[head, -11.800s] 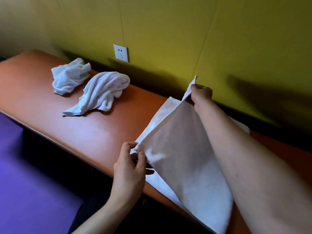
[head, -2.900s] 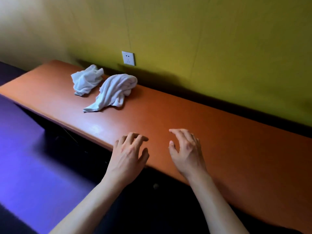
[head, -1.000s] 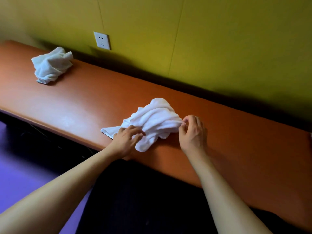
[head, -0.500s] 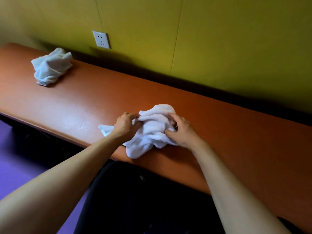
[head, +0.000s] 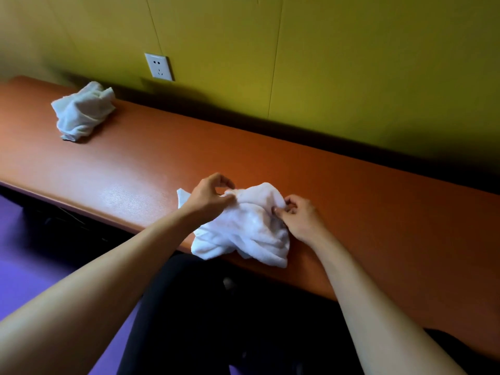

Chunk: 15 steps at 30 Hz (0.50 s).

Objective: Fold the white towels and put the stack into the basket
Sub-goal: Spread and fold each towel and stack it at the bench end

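White terry cloth, a crumpled white towel (head: 243, 228), lies bunched at the near edge of the long orange-brown table (head: 351, 201), one fold hanging just over it. The left hand (head: 209, 196) pinches the towel's upper left part, and the right hand (head: 300, 217) pinches its right side, fingers curled. A second crumpled white towel (head: 82, 110) sits well apart at far left, near the white wall socket (head: 159, 66) on the yellow-green wall (head: 351, 63)

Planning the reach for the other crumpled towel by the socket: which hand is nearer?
Left. The left hand sits on the side toward the far towel; the right hand would probably have to cross the near towel.
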Tool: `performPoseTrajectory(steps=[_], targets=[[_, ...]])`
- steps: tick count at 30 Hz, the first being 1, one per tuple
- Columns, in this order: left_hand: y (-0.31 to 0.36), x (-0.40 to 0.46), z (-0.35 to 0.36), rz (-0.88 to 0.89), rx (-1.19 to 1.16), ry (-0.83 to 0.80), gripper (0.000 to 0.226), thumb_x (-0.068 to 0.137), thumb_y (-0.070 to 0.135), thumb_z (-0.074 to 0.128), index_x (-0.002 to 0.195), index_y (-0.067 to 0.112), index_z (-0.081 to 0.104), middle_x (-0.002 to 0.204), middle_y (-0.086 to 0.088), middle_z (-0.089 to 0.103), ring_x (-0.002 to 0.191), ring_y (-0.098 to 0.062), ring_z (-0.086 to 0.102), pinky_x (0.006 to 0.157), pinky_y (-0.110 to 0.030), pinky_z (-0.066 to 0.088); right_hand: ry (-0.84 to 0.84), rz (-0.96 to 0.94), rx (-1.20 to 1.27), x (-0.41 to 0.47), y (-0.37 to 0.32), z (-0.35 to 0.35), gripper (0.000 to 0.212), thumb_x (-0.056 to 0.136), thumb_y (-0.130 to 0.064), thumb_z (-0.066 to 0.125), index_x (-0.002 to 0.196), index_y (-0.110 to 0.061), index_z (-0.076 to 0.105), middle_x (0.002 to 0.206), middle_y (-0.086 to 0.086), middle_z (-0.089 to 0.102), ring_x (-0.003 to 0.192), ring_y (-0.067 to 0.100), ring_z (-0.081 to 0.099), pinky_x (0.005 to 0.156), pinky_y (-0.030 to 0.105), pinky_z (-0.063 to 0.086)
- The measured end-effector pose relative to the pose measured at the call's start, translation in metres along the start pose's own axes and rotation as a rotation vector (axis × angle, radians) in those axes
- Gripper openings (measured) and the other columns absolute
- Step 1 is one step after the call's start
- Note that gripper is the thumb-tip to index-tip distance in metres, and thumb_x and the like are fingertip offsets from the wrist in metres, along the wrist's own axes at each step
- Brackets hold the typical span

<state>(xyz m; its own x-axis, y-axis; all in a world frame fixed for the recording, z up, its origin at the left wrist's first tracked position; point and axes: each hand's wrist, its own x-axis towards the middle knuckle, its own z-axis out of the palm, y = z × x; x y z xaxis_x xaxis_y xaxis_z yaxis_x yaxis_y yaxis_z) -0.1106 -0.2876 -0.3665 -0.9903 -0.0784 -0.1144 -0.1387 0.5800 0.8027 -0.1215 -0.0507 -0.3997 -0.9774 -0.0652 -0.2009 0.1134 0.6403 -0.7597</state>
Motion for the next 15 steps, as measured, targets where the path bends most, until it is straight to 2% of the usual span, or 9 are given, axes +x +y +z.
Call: performPoseTrajectory(steps=[2, 4, 5, 6, 8, 9, 11, 13, 15], targets=[[0.008, 0.002, -0.002, -0.011, -0.067, -0.021, 0.05, 0.075, -0.003, 0.07, 0.118, 0.021, 0.061, 0.112, -0.002, 0.068, 0.101, -0.018, 0.066, 0.069, -0.024, 0.056, 0.136, -0.091, -0.079, -0.007, 0.0, -0.007, 0.018, 0.082, -0.039, 0.073, 0.083, -0.025, 0.062, 0.074, -0.008, 0.056, 0.067, 0.013, 0.053, 0.058, 0.029, 0.041], [0.023, 0.0, -0.006, -0.063, -0.141, -0.084, 0.07, 0.069, 0.003, 0.075, 0.133, 0.021, 0.054, 0.105, -0.004, 0.069, 0.09, -0.017, 0.067, 0.069, -0.026, 0.058, 0.206, -0.19, -0.105, -0.015, 0.0, -0.018, 0.017, 0.079, -0.04, 0.073, 0.085, -0.03, 0.06, 0.092, -0.009, 0.055, 0.083, 0.014, 0.056, 0.071, 0.031, 0.046], [0.031, 0.0, -0.008, -0.064, -0.152, -0.124, 0.07, 0.067, 0.009, 0.078, 0.132, 0.019, 0.057, 0.099, -0.005, 0.071, 0.083, -0.017, 0.068, 0.071, -0.029, 0.059, 0.201, -0.223, -0.073, -0.018, -0.001, -0.024, 0.016, 0.079, -0.038, 0.072, 0.087, -0.03, 0.06, 0.096, -0.009, 0.057, 0.087, 0.014, 0.057, 0.075, 0.032, 0.048], [0.038, -0.001, -0.009, -0.019, -0.152, -0.148, 0.058, 0.067, 0.012, 0.081, 0.122, 0.017, 0.064, 0.092, -0.003, 0.072, 0.077, -0.016, 0.066, 0.071, -0.03, 0.057, 0.186, -0.247, -0.02, -0.023, -0.003, -0.031, 0.017, 0.079, -0.035, 0.072, 0.087, -0.028, 0.059, 0.095, -0.009, 0.06, 0.086, 0.015, 0.059, 0.073, 0.033, 0.049], [0.057, -0.006, -0.013, 0.108, -0.098, -0.084, 0.016, 0.077, 0.023, 0.081, 0.087, 0.015, 0.071, 0.072, 0.005, 0.062, 0.065, -0.009, 0.052, 0.059, -0.029, 0.047, 0.191, -0.269, 0.079, -0.031, -0.008, -0.047, 0.022, 0.078, -0.03, 0.074, 0.084, -0.022, 0.054, 0.079, -0.005, 0.061, 0.071, 0.014, 0.056, 0.063, 0.034, 0.045], [0.065, -0.008, -0.015, 0.176, -0.058, -0.014, 0.025, 0.078, 0.033, 0.076, 0.079, 0.01, 0.068, 0.067, 0.005, 0.054, 0.062, -0.009, 0.045, 0.057, -0.029, 0.04, 0.211, -0.277, 0.134, -0.036, -0.011, -0.056, 0.025, 0.077, -0.027, 0.075, 0.083, -0.019, 0.052, 0.074, -0.001, 0.058, 0.065, 0.013, 0.051, 0.06, 0.034, 0.043], [0.086, -0.014, -0.023, 0.283, -0.069, 0.097, 0.041, 0.078, 0.044, 0.067, 0.081, 0.004, 0.061, 0.067, 0.002, 0.048, 0.063, -0.011, 0.039, 0.058, -0.032, 0.033, 0.225, -0.292, 0.252, -0.046, -0.017, -0.075, 0.028, 0.075, -0.024, 0.079, 0.088, -0.021, 0.054, 0.073, 0.002, 0.058, 0.063, 0.012, 0.049, 0.056, 0.034, 0.042], [0.115, -0.025, -0.031, 0.369, -0.131, 0.113, 0.035, 0.084, 0.041, 0.064, 0.081, 0.008, 0.057, 0.066, 0.001, 0.047, 0.062, -0.013, 0.038, 0.059, -0.033, 0.033, 0.172, -0.293, 0.267, -0.057, -0.021, -0.095, 0.034, 0.076, -0.026, 0.084, 0.099, -0.026, 0.059, 0.075, 0.003, 0.062, 0.062, 0.011, 0.052, 0.053, 0.03, 0.044], [0.145, -0.04, -0.036, 0.438, -0.064, 0.153, 0.022, 0.091, 0.035, 0.064, 0.085, 0.014, 0.06, 0.067, -0.007, 0.053, 0.061, -0.019, 0.043, 0.06, -0.038, 0.036, 0.132, -0.33, 0.168, -0.068, -0.028, -0.116, 0.028, 0.077, -0.03, 0.084, 0.096, -0.024, 0.064, 0.072, -0.005, 0.058, 0.06, 0.007, 0.048, 0.053, 0.023, 0.039]])
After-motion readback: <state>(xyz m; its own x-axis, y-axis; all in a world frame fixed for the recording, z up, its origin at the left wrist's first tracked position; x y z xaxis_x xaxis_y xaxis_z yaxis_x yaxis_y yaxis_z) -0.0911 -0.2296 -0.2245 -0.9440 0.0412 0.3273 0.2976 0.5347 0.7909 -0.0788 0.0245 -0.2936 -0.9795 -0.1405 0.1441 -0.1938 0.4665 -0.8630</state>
